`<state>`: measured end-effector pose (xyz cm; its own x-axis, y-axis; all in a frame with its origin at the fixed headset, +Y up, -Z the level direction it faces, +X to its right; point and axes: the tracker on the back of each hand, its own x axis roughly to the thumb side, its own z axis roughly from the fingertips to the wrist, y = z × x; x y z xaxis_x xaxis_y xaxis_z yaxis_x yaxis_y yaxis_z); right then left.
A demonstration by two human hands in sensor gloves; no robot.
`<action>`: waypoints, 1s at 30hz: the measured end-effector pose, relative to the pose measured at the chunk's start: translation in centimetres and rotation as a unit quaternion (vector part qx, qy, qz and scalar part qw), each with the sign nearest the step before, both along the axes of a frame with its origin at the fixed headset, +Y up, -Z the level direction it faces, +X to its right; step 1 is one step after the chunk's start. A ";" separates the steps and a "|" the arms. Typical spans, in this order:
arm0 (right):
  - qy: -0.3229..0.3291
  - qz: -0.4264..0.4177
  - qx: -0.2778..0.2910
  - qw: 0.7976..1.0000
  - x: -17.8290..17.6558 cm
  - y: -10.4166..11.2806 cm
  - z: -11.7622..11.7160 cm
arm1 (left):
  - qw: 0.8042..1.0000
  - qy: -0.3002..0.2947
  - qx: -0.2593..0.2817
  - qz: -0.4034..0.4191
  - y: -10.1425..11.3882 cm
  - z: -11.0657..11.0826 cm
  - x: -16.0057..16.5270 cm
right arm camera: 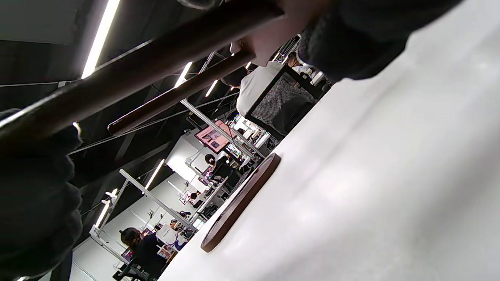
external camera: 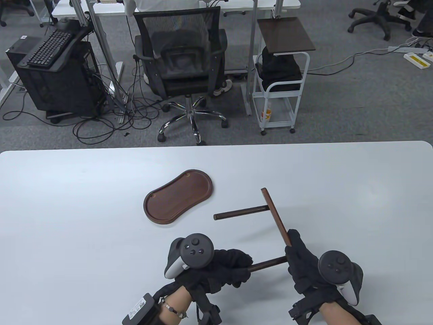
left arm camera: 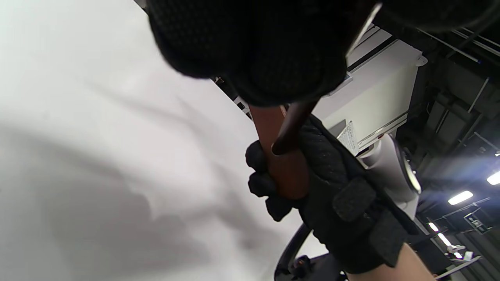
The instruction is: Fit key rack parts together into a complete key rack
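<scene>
Holding the crossbar (external camera: 275, 216) in the right hand (external camera: 304, 267) while the left hand (external camera: 220, 271) grips a post (external camera: 269, 263); twisting could pop the joint before it reaches the tray (external camera: 178, 196) mid-table.

White counter (external camera: 67, 203). Grey carpet floor (external camera: 355, 111), cables trailing. 1 black mesh chair (external camera: 182, 57), white trolley (external camera: 280, 91), PC tower (external camera: 57, 81) carrying a keyboard (external camera: 50, 47). Ceiling strip lights (right arm camera: 97, 37); distant desks, possibly occupied.
</scene>
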<state>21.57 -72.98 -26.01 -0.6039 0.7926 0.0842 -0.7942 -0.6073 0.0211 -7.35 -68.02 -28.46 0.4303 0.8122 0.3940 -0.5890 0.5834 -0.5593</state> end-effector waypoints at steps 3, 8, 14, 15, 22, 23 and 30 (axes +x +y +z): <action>-0.001 0.002 0.000 1.000 0.0 0.0 0.0 | 1.000 -0.001 0.003 -0.004 0.0 0.0 0.0; 0.000 0.000 0.002 1.000 0.1 0.0 0.0 | 1.000 -0.004 -0.001 -0.001 0.0 0.0 0.0; -0.015 -0.006 -0.001 1.000 0.2 -0.2 0.0 | 1.000 0.006 0.001 0.002 0.1 0.3 0.4; -0.014 -0.009 -0.004 1.000 0.3 -0.2 0.0 | 1.000 0.005 0.000 0.002 0.1 0.3 0.4; -0.012 -0.036 -0.026 0.999 0.4 -0.4 -0.1 | 1.000 0.003 -0.008 0.012 0.1 0.4 0.4; -0.013 -0.044 -0.031 0.998 0.5 -0.5 -0.2 | 1.000 0.004 -0.012 0.016 0.1 0.4 0.4; -0.027 -0.095 -0.061 0.993 1.2 -1.1 -0.5 | 0.999 0.013 -0.020 0.043 0.8 0.3 -0.1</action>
